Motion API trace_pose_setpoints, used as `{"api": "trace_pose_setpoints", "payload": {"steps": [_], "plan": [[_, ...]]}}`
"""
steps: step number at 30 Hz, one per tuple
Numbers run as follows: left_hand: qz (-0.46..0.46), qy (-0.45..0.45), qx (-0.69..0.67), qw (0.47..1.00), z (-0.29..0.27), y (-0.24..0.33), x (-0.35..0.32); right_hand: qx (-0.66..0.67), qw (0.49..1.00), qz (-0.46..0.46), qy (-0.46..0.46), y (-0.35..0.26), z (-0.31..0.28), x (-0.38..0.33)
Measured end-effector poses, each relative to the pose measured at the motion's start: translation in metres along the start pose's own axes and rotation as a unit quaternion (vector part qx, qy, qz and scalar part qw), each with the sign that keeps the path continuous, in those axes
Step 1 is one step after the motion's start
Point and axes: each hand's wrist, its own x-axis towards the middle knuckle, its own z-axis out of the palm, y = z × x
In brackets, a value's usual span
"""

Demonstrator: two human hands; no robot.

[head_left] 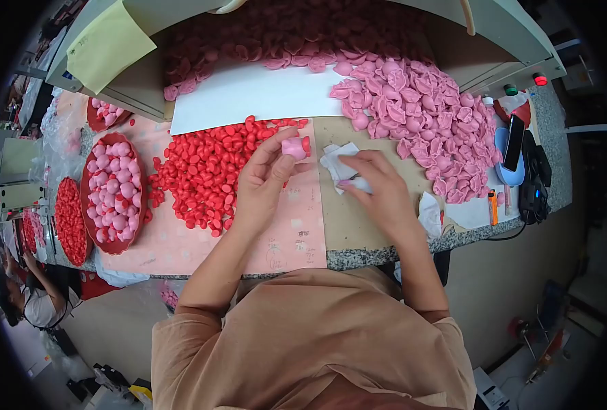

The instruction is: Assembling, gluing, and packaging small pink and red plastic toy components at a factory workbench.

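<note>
I see the left hand (266,179) at frame centre, raised over the pink paper sheet (283,236) on the tabletop (358,258). Its grip is clamped: thumb and fingertips pinch a small pink piece (293,147) with a red piece (306,144) touching its right side. This pair sits just above centre, at the lower right edge of the red pile (208,171).

The right hand (378,191) lies right of centre, palm down, fingers pressed on a white cloth (337,164). Grip together on the cloth; I cannot tell whether anything else sits under the fingers.

A big pink pile (419,109) fills the upper right, spilling from a box-like hood (494,27). A white sheet (249,96) lies above the red pile.

At left, an oval red tray (88,181) holds pink pieces; a second tray (71,222), lower left, holds red ones. At the right edge: a phone (514,140) on a blue dish, an orange lighter (492,207).

Another person (30,301) sits at far lower left.
</note>
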Motion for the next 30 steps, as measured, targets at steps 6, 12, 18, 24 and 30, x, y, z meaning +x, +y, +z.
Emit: {"api": "trace_pose_setpoints", "payload": {"steps": [6, 12, 18, 24, 30], "plan": [[0.007, 0.006, 0.018, 1.000, 0.002, 0.000, 0.000, 0.021, 0.993, 0.029, 0.111, 0.000, -0.004, 0.014], [0.004, 0.020, 0.063, 0.998, 0.004, -0.002, -0.009, 0.183, 0.975, -0.075, 0.099, -0.052, 0.006, 0.022], [-0.015, 0.043, 0.075, 0.996, 0.007, -0.010, -0.010, 0.183, 0.974, -0.070, 0.117, -0.039, 0.041, 0.037], [-0.007, 0.059, 0.059, 0.996, 0.007, -0.010, -0.008, 0.297, 0.950, 0.042, 0.083, -0.040, 0.048, 0.031], [-0.027, 0.046, 0.080, 0.995, 0.006, -0.012, -0.011, 0.210, 0.967, -0.059, 0.130, -0.032, 0.036, 0.029]]}}
